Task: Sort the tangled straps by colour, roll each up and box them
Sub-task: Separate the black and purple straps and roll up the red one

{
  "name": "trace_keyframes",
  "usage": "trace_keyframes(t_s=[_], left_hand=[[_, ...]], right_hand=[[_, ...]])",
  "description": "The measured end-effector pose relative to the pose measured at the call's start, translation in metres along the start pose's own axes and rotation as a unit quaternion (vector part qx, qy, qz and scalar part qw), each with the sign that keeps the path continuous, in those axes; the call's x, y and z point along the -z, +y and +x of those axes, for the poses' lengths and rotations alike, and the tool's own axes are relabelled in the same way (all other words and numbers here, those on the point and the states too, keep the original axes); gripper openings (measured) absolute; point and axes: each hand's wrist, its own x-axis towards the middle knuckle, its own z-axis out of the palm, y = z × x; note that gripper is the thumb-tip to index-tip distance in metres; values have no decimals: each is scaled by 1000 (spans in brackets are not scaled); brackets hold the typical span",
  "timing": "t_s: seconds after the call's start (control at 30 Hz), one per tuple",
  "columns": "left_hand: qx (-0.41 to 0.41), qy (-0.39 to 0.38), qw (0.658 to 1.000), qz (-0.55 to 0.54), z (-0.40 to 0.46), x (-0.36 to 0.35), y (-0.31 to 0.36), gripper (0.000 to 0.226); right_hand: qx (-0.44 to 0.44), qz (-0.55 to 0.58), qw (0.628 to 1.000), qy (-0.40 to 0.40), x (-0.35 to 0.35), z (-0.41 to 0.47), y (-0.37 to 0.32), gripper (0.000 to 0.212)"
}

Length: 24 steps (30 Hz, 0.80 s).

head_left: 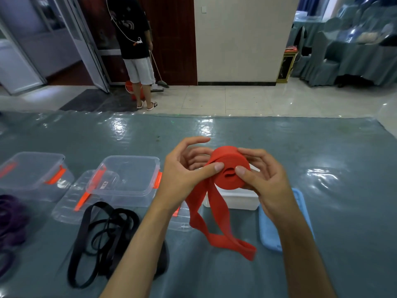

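1. Grey-blue table covering (279, 147), glossy under a clear film, spans the work surface; beyond it lie a tiled floor and a pale wall.
2. My left hand (184, 175) grips the red strap (231, 168); its thumb presses the near face of the roll, and its fingers curl behind.
3. My right hand (264, 179) grips the same roll from the right; its thumb lies on the roll face, just beside the left thumb.
4. The red strap is partly wound. Its loose tail hangs down between my forearms, twisted, and ends in a loop above the table.
5. A white box (236, 201) sits under the roll; a blue lid (268, 229) lies just right of it.
6. Two clear boxes (126, 179) with orange clips stand at left.
7. Black straps (103, 237) lie tangled before them; purple straps (10, 222) lie at the far left edge.
8. A person (135, 46) stands by the door in the background.
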Motion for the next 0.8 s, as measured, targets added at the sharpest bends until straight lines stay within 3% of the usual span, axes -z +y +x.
trace_keyframes(t_s=[0.2,0.37,0.5,0.67,0.8], left_hand=[[45,-36,998,22,4,10,-10,56],[95,-59,992,57,4,21,-13,42],[71,-28,995,70,10,20,-11,49],[28,-36,993,110,12,14,-7,51],[19,-40,992,116,9,9,-10,52]], right_hand=[[28,-26,999,36,1,4,12,54],[46,38,996,68,-13,15,8,39],[41,53,996,61,-21,23,6,33],[29,-36,999,22,-7,30,-4,58],[74,-61,995,15,-5,27,0,55]])
